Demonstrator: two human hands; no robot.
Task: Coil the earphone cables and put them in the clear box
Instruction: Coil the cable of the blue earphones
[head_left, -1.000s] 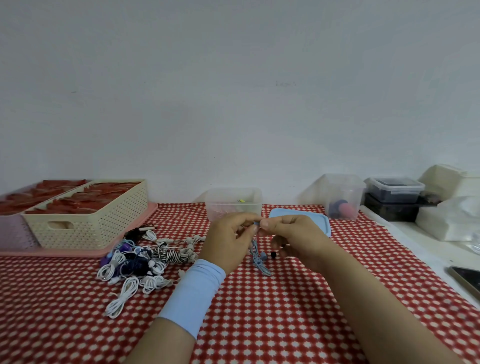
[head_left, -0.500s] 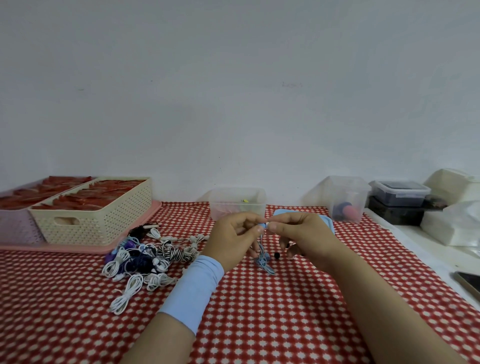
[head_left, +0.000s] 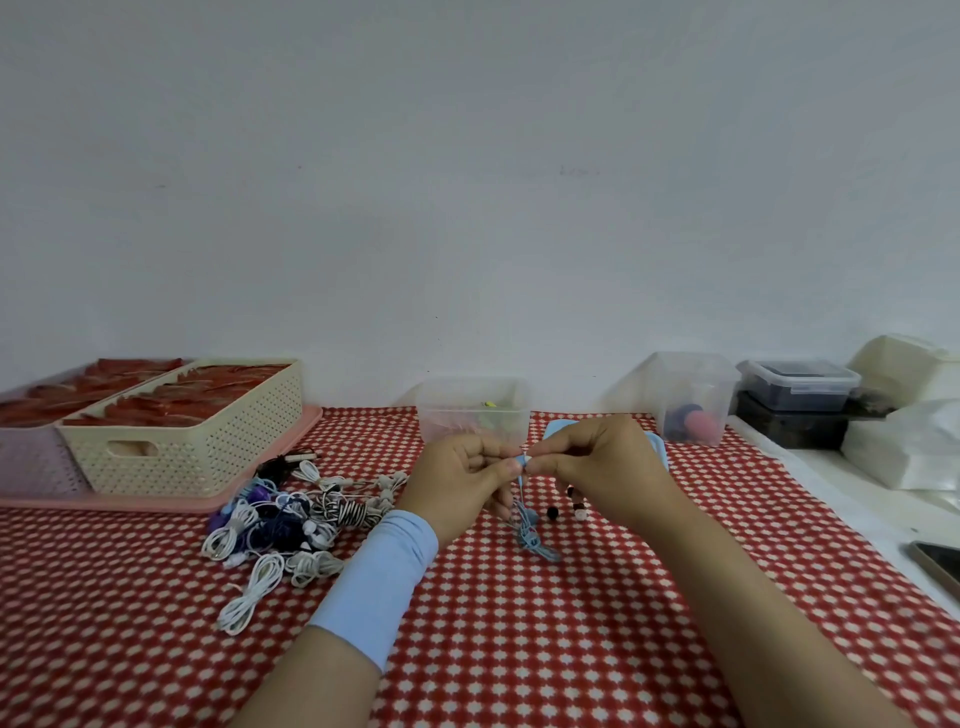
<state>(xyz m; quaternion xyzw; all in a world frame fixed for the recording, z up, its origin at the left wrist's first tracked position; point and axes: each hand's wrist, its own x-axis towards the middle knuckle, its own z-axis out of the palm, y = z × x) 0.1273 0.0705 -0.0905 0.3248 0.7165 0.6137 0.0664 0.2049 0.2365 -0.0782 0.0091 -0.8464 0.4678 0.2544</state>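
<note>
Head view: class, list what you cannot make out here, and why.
Blue earphone cable: head view, top end hidden inside the pinch of left hand and right hand.
Clear box: head view, contents too small and hazy behind its wall.
Phone: head view, cut off by the right edge.

The right hand (head_left: 597, 462) is hiding most of the lid (head_left: 658, 449), and the right edge is cutting off the phone (head_left: 940, 569).

head-worn view, forward over table (head_left: 519, 649)
</note>
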